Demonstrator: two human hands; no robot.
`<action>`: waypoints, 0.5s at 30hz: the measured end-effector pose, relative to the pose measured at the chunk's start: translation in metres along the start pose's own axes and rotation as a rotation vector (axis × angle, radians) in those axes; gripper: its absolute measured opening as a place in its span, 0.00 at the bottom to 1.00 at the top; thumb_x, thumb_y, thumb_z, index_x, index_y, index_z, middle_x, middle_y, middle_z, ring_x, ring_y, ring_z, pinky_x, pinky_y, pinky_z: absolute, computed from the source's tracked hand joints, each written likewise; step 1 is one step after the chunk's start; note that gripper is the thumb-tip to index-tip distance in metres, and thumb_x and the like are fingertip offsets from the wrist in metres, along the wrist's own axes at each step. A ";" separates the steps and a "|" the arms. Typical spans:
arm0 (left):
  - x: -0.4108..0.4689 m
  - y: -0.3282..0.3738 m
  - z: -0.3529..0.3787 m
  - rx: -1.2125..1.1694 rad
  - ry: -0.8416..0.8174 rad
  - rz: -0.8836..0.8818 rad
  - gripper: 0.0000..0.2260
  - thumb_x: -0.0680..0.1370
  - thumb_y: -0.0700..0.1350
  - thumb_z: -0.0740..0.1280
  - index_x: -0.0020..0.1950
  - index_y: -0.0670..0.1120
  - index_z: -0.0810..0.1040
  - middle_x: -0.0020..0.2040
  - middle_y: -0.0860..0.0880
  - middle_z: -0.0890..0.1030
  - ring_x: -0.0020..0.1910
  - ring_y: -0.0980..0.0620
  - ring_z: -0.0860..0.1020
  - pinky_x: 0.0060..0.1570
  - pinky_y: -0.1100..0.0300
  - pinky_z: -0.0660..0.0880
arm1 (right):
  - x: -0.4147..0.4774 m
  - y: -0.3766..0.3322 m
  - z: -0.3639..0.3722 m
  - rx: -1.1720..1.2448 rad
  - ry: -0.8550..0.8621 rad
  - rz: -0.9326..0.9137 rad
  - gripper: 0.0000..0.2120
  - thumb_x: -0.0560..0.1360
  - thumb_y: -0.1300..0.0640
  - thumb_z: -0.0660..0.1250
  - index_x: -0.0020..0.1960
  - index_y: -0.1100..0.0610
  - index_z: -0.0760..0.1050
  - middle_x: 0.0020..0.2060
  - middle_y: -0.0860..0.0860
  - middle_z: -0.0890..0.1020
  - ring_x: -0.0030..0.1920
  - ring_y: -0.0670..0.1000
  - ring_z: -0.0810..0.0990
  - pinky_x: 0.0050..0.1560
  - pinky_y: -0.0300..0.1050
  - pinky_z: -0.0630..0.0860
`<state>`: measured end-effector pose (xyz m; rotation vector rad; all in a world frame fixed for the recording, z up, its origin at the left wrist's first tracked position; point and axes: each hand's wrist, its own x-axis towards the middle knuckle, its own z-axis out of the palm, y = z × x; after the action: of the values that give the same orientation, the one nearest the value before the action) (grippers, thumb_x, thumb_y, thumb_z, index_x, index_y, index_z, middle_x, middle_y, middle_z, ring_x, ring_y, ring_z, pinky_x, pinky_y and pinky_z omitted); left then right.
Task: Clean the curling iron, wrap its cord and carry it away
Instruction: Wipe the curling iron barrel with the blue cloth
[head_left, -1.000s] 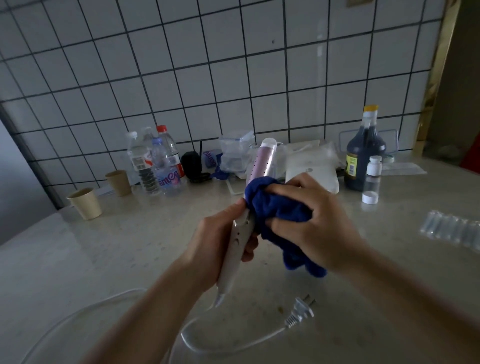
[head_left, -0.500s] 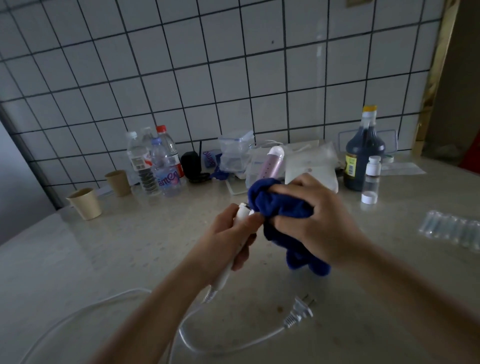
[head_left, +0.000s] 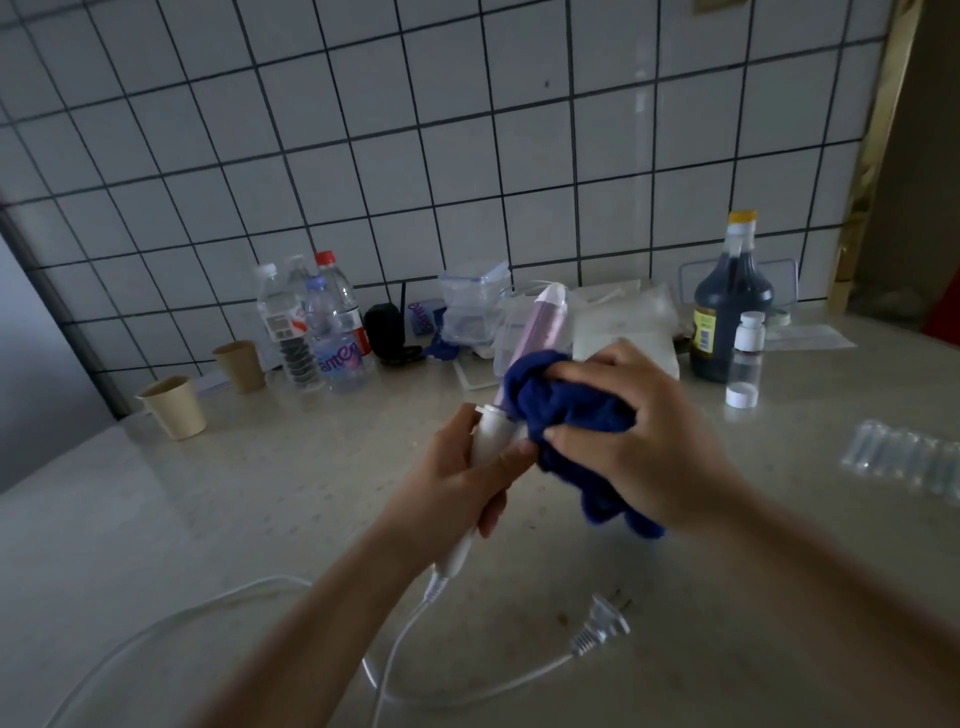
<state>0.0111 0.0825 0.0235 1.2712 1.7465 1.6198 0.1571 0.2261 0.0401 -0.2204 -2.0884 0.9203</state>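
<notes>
My left hand (head_left: 457, 483) grips the white handle of the curling iron (head_left: 540, 327), whose pink barrel points up and away from me. My right hand (head_left: 628, 431) clutches a dark blue cloth (head_left: 561, 410) wrapped around the lower barrel, just above the handle. Part of the cloth hangs down below my right hand. The white cord (head_left: 218, 613) trails loose from the handle's base across the counter, and its plug (head_left: 602, 623) lies flat in front of me.
Along the tiled back wall stand two paper cups (head_left: 174, 408), water bottles (head_left: 322, 332), a black object (head_left: 384, 332), plastic bags, a dark bottle (head_left: 730, 306) and a small white-capped vial (head_left: 745, 364). A strip of clear ampoules (head_left: 909, 462) lies at right.
The cloth in my right hand has slid down the barrel toward the handle, baring more of the pink barrel. My left hand has dropped slightly with the iron.
</notes>
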 end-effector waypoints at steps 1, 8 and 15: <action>0.000 -0.001 0.001 0.012 -0.010 0.010 0.19 0.73 0.57 0.74 0.55 0.47 0.74 0.28 0.51 0.76 0.22 0.52 0.72 0.23 0.59 0.69 | 0.003 0.001 -0.005 0.006 0.069 0.009 0.23 0.72 0.52 0.77 0.65 0.41 0.77 0.50 0.38 0.75 0.51 0.35 0.77 0.48 0.25 0.75; 0.003 -0.007 0.004 0.204 0.146 0.030 0.18 0.66 0.62 0.76 0.48 0.60 0.72 0.31 0.54 0.80 0.25 0.56 0.74 0.23 0.58 0.71 | 0.007 -0.005 -0.015 0.021 0.091 0.027 0.21 0.73 0.56 0.78 0.64 0.46 0.79 0.49 0.40 0.75 0.47 0.34 0.79 0.42 0.24 0.75; 0.006 -0.011 -0.001 0.459 0.242 0.106 0.18 0.65 0.65 0.72 0.49 0.65 0.68 0.42 0.54 0.80 0.34 0.61 0.78 0.27 0.60 0.74 | 0.003 0.000 -0.006 -0.079 0.126 0.046 0.21 0.74 0.50 0.76 0.65 0.40 0.76 0.50 0.38 0.74 0.48 0.39 0.78 0.45 0.35 0.77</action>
<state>0.0043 0.0881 0.0153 1.4327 2.3356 1.5327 0.1595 0.2306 0.0445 -0.3599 -2.0122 0.8295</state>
